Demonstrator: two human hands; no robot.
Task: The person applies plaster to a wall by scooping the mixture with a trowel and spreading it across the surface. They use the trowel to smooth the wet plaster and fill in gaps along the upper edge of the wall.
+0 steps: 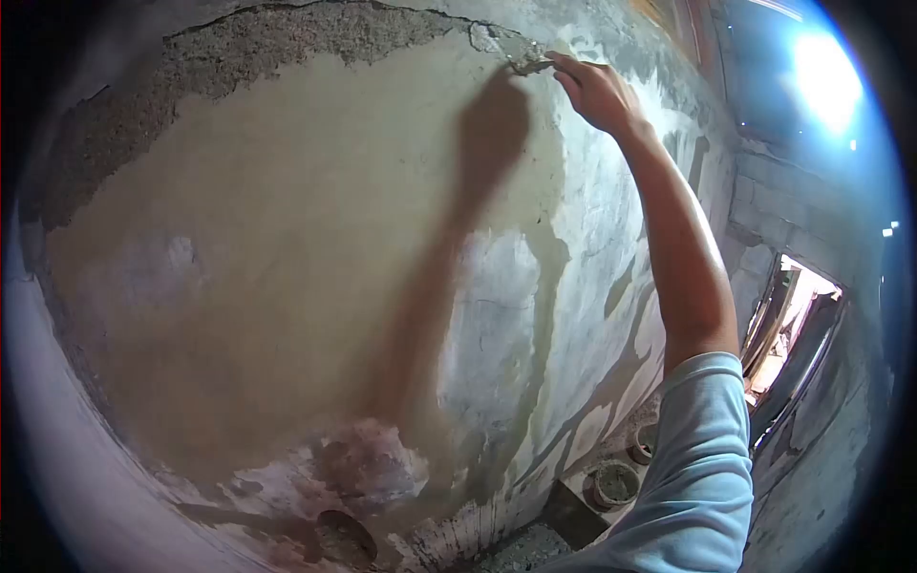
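My right hand [600, 94] is raised at the upper right of the wall [287, 239]. Its fingers are closed round the handle of a small trowel [531, 67], whose blade touches the wall near a cracked, chipped edge of plaster [485, 38]. Along the top left runs a rough, exposed strip [315, 36] of coarse grey material. Below it the plaster is smooth and looks damp, with the shadow of my arm across it. My left hand does not show.
At the bottom right, round containers [614, 485] stand low by the wall. A round hole or dish [346, 539] shows at the bottom. Farther right are a block wall [778, 205], an opening with boards [788, 329] and a bright light [827, 81].
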